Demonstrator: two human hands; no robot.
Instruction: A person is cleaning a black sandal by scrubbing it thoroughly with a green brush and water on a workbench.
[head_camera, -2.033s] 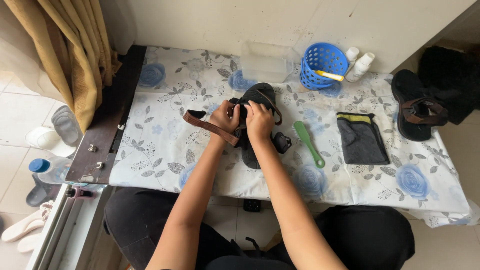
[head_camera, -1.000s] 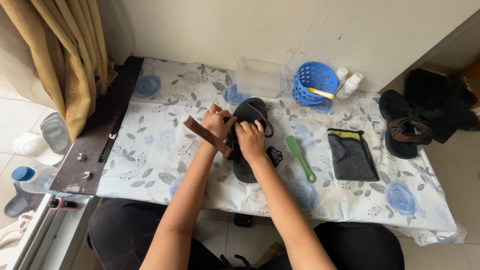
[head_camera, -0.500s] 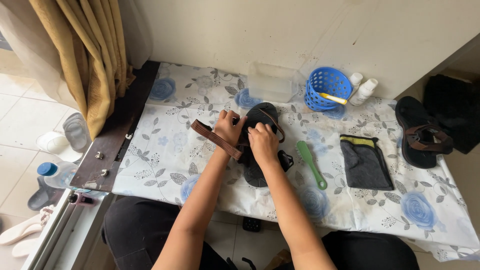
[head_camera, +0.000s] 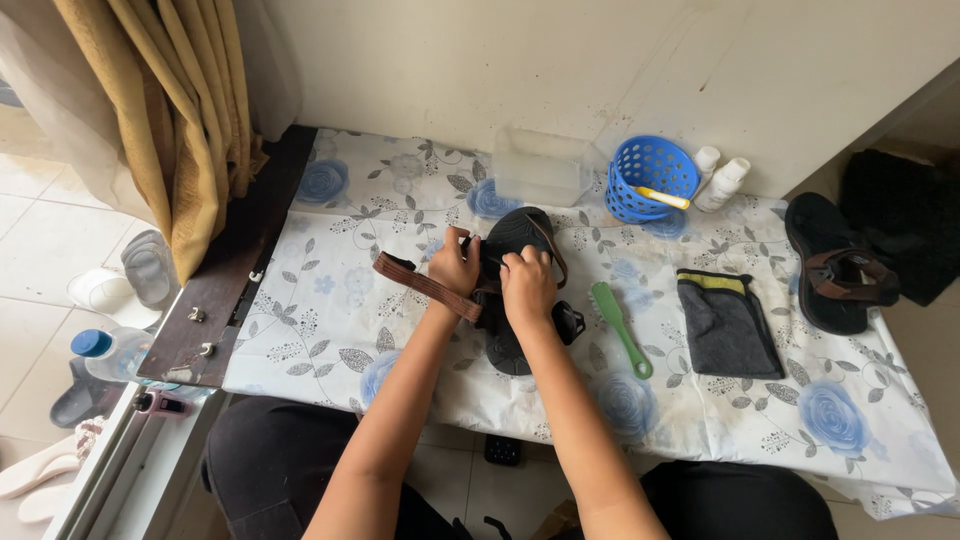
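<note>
My left hand (head_camera: 455, 265) and right hand (head_camera: 527, 285) both pinch a black sandal (head_camera: 515, 240) lying on the worktop (head_camera: 330, 330). Its sole is dark and oval, and a brown strap (head_camera: 420, 285) trails loose past my left wrist. A green brush (head_camera: 620, 328) lies just right of my right hand.

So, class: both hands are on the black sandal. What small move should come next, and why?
Probably pull the loose brown strap snug with the left hand, since it trails off the black sandal while the right hand pins the sandal down.
</note>
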